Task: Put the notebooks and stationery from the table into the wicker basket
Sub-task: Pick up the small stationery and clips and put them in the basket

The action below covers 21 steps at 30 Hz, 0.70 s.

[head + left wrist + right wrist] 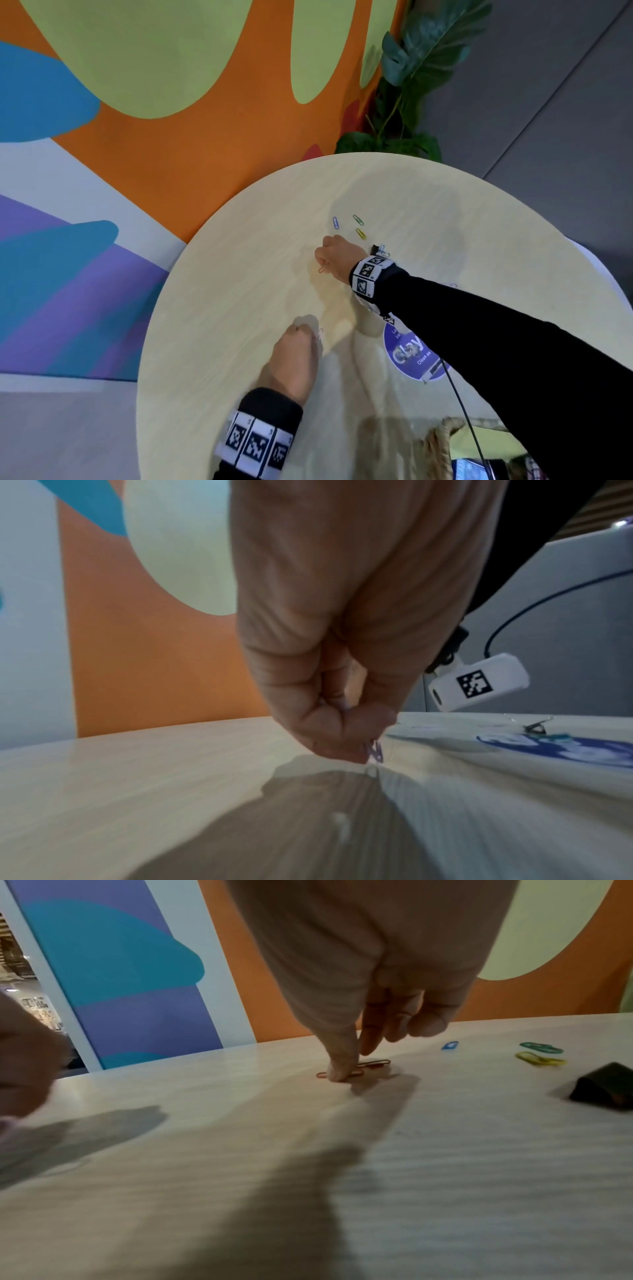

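Observation:
My right hand [326, 259] reaches across the round pale table [239, 274]. Its straight index finger [339, 1069] presses down on a red paper clip [371, 1064] that lies flat; the other fingers hover just above the wood. Nearer to me, my left hand [308, 331] pinches a pale lilac paper clip [375, 752] between thumb and fingertips, right at the table surface. Blue [335, 222], green [358, 219] and yellow [360, 233] paper clips lie just beyond the right hand. A black binder clip [378, 249] sits beside its wrist. The wicker basket [442, 442] shows at the bottom edge.
A round purple sticker [416, 356] lies on the table under my right forearm. A thin black cable [459, 397] runs from that arm towards the basket. A leafy plant [411, 85] stands behind the table's far edge, against the painted wall.

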Each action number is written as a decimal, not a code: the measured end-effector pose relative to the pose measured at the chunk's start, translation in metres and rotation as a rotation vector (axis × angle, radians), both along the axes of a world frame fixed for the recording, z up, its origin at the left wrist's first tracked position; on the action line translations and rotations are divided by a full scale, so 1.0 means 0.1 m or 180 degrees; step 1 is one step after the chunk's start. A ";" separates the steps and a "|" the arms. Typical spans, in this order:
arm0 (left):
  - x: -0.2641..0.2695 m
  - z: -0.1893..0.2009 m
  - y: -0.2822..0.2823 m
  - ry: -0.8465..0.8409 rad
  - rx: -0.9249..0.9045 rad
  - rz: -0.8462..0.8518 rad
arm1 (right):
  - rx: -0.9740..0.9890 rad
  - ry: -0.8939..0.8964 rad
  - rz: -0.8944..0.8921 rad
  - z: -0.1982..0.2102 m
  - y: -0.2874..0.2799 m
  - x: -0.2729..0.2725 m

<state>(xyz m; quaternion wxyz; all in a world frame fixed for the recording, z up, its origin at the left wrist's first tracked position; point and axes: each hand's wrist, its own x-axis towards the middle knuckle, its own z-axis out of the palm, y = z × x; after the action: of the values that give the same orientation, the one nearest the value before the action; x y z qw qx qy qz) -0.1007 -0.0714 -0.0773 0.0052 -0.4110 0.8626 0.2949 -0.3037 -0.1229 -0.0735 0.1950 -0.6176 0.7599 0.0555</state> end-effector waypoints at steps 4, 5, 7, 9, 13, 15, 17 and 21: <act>0.20 0.04 0.18 0.0003 0.0178 0.0119 | 0.0363 0.0222 0.0238 0.03 -0.03 0.03; 0.24 0.03 0.23 0.0062 0.0255 0.0109 | 0.0439 0.0318 0.0283 0.02 -0.02 0.06; 0.30 0.02 0.37 0.0124 0.0354 0.0009 | 0.0574 0.0449 0.0322 -0.01 0.03 0.12; 0.36 0.01 0.50 0.0175 0.0346 -0.0102 | 0.0660 0.0468 0.0298 -0.01 0.12 0.19; 0.36 0.07 0.70 0.0275 0.0444 -0.0246 | 0.0465 0.0198 0.0013 0.39 0.43 0.28; 0.32 0.12 0.77 0.0232 0.0479 -0.0333 | 0.0291 -0.0198 -0.0203 0.80 0.72 0.29; 0.24 0.19 0.83 0.0332 0.0628 -0.0380 | 0.0046 -0.0511 -0.0391 1.18 1.12 0.31; 0.07 0.38 0.97 0.0223 0.0605 -0.0447 | -0.0148 -0.0631 -0.0759 1.63 2.21 0.50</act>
<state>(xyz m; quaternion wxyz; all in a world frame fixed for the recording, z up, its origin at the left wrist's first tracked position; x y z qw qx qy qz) -0.0938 0.0259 -0.0398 0.0346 -0.3367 0.8570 0.3885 -0.2540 0.0977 0.0899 0.2599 -0.5297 0.8060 -0.0470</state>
